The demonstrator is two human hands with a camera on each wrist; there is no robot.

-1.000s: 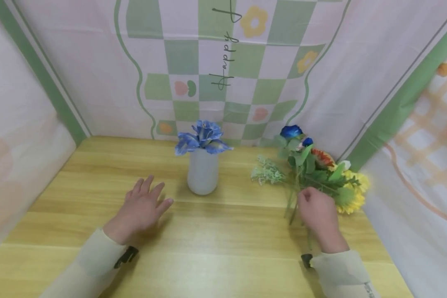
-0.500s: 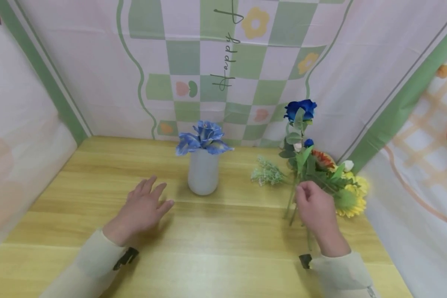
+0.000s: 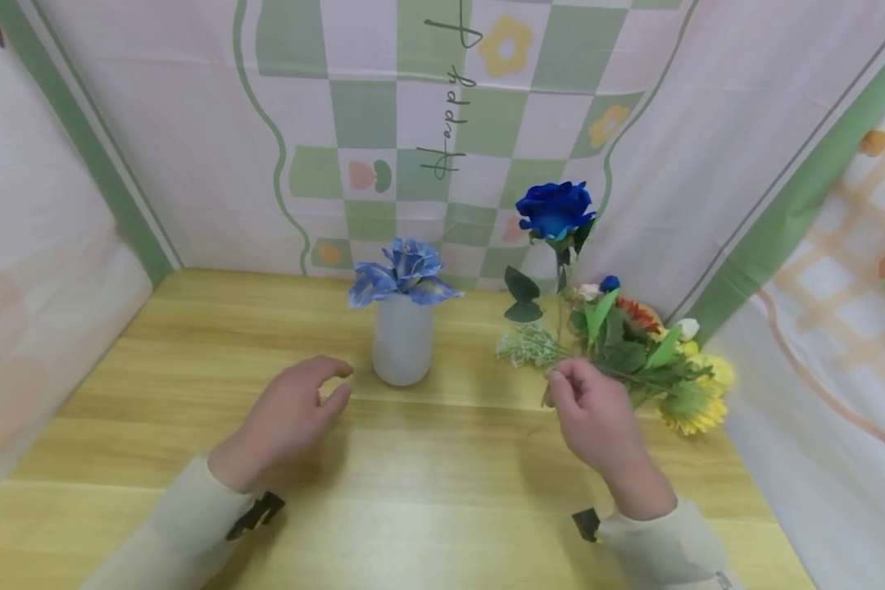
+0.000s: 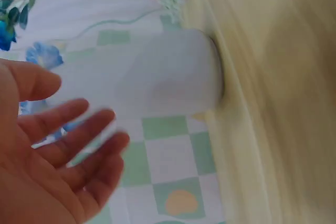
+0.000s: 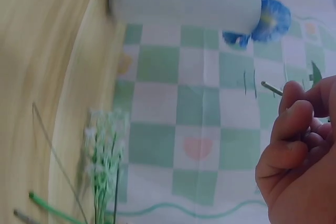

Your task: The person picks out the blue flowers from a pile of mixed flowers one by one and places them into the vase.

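While a blue rose [image 3: 555, 211] is being held roughly upright, with its bloom up and ahead of the right fingers, its stem is pinched pretty tightly between the curled fingers [image 3: 578, 370] of the right hand [image 3: 605, 422], and a bit of stem end [image 5: 271, 88] can be seen poking out past them in the right wrist view. Nothing is held by the left hand [image 3: 283, 418]; its fingers are loosely bent and parted, thumb kept apart. A white vase [image 3: 402, 340] is stood upright just beyond the left fingertips, to their right, with a small gap left between, and light blue flowers [image 3: 413, 262] are set in its mouth. Just ahead of the right fingers and a bit to the left, a sprig of tiny pale blossoms [image 3: 525, 344] is laid on the desk [image 3: 442, 508]. Off to the right of those same fingers, a loose heap is made up of yellow flowers [image 3: 696, 410], an orange-red flower [image 3: 637, 315] and green leaves [image 3: 623, 355].
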